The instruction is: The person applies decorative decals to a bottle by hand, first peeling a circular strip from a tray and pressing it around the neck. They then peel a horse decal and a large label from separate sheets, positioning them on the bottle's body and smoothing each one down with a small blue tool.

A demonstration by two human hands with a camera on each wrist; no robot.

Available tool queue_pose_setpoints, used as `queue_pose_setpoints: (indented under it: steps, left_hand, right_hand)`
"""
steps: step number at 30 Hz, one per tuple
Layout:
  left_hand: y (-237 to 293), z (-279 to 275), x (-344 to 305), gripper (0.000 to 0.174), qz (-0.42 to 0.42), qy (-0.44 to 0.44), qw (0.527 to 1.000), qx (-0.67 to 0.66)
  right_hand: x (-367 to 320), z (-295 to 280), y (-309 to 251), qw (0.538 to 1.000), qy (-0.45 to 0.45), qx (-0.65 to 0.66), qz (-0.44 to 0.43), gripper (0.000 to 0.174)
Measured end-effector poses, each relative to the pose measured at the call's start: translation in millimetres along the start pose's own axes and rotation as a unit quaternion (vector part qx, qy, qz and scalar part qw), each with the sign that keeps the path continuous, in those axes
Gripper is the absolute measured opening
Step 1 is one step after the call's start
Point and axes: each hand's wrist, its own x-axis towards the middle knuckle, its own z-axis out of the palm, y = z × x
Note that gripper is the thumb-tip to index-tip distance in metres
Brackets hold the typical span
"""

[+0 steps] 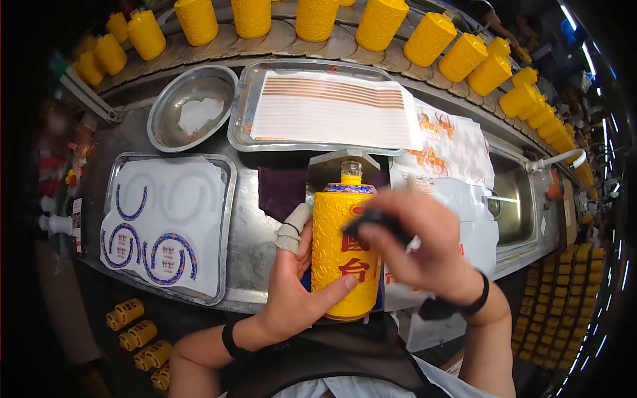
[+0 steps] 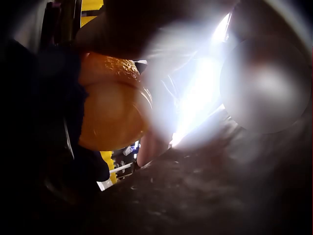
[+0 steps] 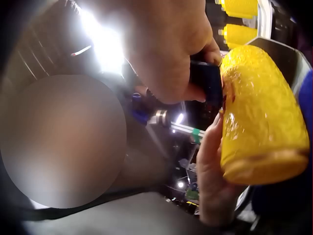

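A yellow textured bottle (image 1: 328, 265) with red characters and a blue patterned band (image 1: 350, 189) round its shoulder stands upright in the head view. My left hand (image 1: 292, 278) grips its lower left side, thumb across the front, a finger wrapped in white tape. My right hand (image 1: 415, 232) pinches a dark block-like object (image 1: 377, 224) against the bottle's front right. In the right wrist view the dark object (image 3: 206, 82) in my right hand (image 3: 164, 49) meets the side of the bottle (image 3: 264, 117). The left wrist view shows the bottle's base (image 2: 115, 117), mostly in shadow.
Left on the metal table lie a tray (image 1: 229, 219) of patterned stickers and a metal bowl (image 1: 154, 123). Behind the bottle is a tray (image 1: 237, 129) with striped sheets. Printed sheets (image 1: 474, 159) and a sink (image 1: 514, 199) are at right. Yellow bottles (image 1: 252, 16) line a conveyor behind.
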Motion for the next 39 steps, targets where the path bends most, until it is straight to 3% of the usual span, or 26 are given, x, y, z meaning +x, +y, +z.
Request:
queue_pose_setpoints:
  steps: [3,5,7,9,13,14,15,19,20,23,25,27,31,35,37,39]
  left_hand:
    - [-2,-1,-1,0.096,-0.019,-0.006,1.0,-0.008]
    - [-5,-2,-2,0.095,0.006,0.0,1.0,-0.012]
    - [-7,-3,0,0.094,0.023,0.002,1.0,-0.01]
    - [-6,-1,-1,0.094,0.012,-0.004,1.0,-0.006]
    - [2,2,0,0.092,0.002,-0.011,1.0,0.001]
    - [-2,1,2,0.092,0.018,-0.014,1.0,0.004]
    - [-5,0,2,0.091,0.032,-0.019,0.999,0.009]
    - [-4,1,1,0.094,0.009,-0.023,1.0,-0.01]
    - [-5,1,0,0.096,0.005,-0.015,1.0,-0.015]
    - [-6,-5,-6,0.097,-0.003,-0.023,1.0,-0.007]
    - [-8,-17,-8,0.089,-0.004,-0.047,0.999,-0.023]
    - [-13,-21,-10,0.084,0.003,-0.059,0.996,-0.067]
    - [-7,-6,-8,0.078,-0.002,-0.048,0.996,-0.072]
    - [-9,-2,-10,0.079,0.018,-0.027,0.998,-0.047]
    - [-12,0,-6,0.08,0.03,-0.017,0.998,-0.043]
    - [-15,2,-7,0.081,0.026,-0.016,0.999,-0.036]
  right_hand:
    - [30,-6,39,0.994,0.103,-0.013,0.045,0.023]
    - [14,-7,25,0.988,0.137,0.049,0.06,0.02]
    - [-4,-12,6,0.999,0.042,0.023,-0.001,0.021]
    - [-6,-4,-5,1.0,-0.004,0.016,-0.008,0.023]
    - [11,-5,25,0.99,0.134,-0.047,0.026,0.023]
    - [5,-6,16,0.992,0.101,0.013,0.069,0.021]
    - [4,-10,7,0.998,0.042,0.041,0.014,0.023]
    - [2,-2,22,0.994,0.098,-0.034,-0.024,0.03]
    - [3,-4,19,0.989,0.09,-0.068,-0.099,0.032]
    - [-20,5,3,0.982,0.025,-0.051,-0.182,0.026]
    - [-45,7,-9,0.974,0.0,-0.034,-0.223,0.021]
    - [-65,8,-18,0.975,-0.045,0.027,-0.218,0.023]
    - [-35,1,-13,0.981,0.033,-0.063,-0.181,0.026]
    - [-67,15,-13,0.975,0.062,-0.054,-0.209,0.023]
    - [-91,13,-25,0.987,0.055,0.021,-0.151,0.024]
    - [-102,16,-35,0.988,0.082,0.114,0.061,0.023]
